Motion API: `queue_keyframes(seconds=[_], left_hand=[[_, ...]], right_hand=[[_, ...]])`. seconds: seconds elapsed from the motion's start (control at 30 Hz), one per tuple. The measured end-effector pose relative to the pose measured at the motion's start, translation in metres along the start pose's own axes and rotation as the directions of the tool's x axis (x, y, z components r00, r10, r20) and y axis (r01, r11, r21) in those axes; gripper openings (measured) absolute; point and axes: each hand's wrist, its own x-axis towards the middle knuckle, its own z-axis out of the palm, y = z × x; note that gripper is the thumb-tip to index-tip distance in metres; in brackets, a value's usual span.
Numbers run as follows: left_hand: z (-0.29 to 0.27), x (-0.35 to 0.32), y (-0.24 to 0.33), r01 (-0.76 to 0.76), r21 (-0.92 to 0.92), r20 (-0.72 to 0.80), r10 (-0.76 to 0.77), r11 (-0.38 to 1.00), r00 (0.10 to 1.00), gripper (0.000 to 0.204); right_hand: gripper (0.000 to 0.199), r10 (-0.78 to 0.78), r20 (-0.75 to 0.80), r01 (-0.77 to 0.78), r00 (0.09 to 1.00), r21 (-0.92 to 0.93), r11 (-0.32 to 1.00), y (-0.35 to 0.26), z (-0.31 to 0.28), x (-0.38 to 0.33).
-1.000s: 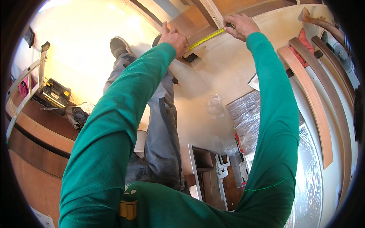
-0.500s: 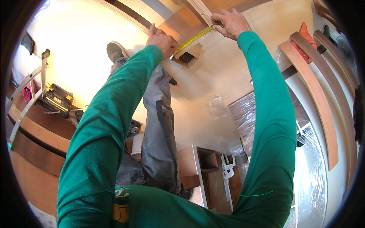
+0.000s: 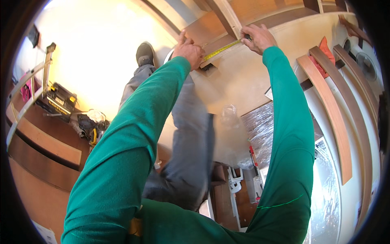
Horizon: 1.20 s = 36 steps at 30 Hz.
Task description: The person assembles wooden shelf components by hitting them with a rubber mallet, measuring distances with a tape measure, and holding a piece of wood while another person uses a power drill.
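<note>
A yellow tape measure blade (image 3: pixel 221 51) stretches between my two hands, along the edge of a wooden frame (image 3: pixel 227 20) at the top of the view. My right hand (image 3: pixel 260 39) is closed around the dark tape case (image 3: pixel 247 37), close to an upright of that frame. The blade's other end meets my left hand (image 3: pixel 189 53), whose fingers are curled at the tape while one finger points up. Its exact hook end is hidden by the fingers. Under the blade, a small dark opening (image 3: pixel 208 69) shows.
My grey-trousered leg (image 3: pixel 189 126) reaches forward below my left arm. At left stand a metal ladder (image 3: pixel 28 97) and a black-and-yellow toolbox (image 3: pixel 61 101). Curved-looking wooden boards (image 3: pixel 329 118) lie at right, near plastic-wrapped panels (image 3: pixel 260 126). A white clamp (image 3: pixel 235 181) lies low in the middle.
Both hands and the tape have shifted right and slightly down in the view, and more of the wooden frame shows. My legs have moved. The tape stays stretched between the hands.
</note>
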Motion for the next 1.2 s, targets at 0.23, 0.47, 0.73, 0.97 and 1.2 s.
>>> queue_keyframes(seconds=[0.23, 0.47, 0.73, 0.97, 1.2], left_hand=[[0.014, -0.003, -0.019, -0.055, -0.147, -0.134, 0.035, 0.988, 0.990, 0.018], [0.037, 0.004, -0.005, 0.037, -0.024, -0.260, -0.042, 0.999, 0.965, 0.019], [0.036, 0.003, 0.027, 0.258, -0.051, -0.288, -0.261, 0.965, 0.921, 0.012], [0.021, 0.002, 0.044, 0.411, -0.130, -0.187, -0.429, 0.902, 0.884, 0.015], [0.028, 0.014, 0.040, 0.436, -0.110, -0.136, -0.448, 0.893, 0.884, 0.017]], right_hand=[[0.015, -0.028, 0.095, 0.032, 0.995, -0.041, 0.999, -0.007, -0.016, 0.011], [0.018, -0.128, 0.142, 0.134, 0.982, -0.036, 0.990, -0.001, -0.016, 0.013], [0.026, -0.290, 0.048, 0.292, 0.956, -0.042, 0.956, 0.023, -0.008, 0.009], [0.030, -0.169, 0.054, 0.172, 0.984, -0.070, 0.983, 0.014, -0.018, 0.009], [0.032, -0.101, 0.079, 0.107, 0.992, -0.081, 0.991, 0.014, -0.016, 0.008]])
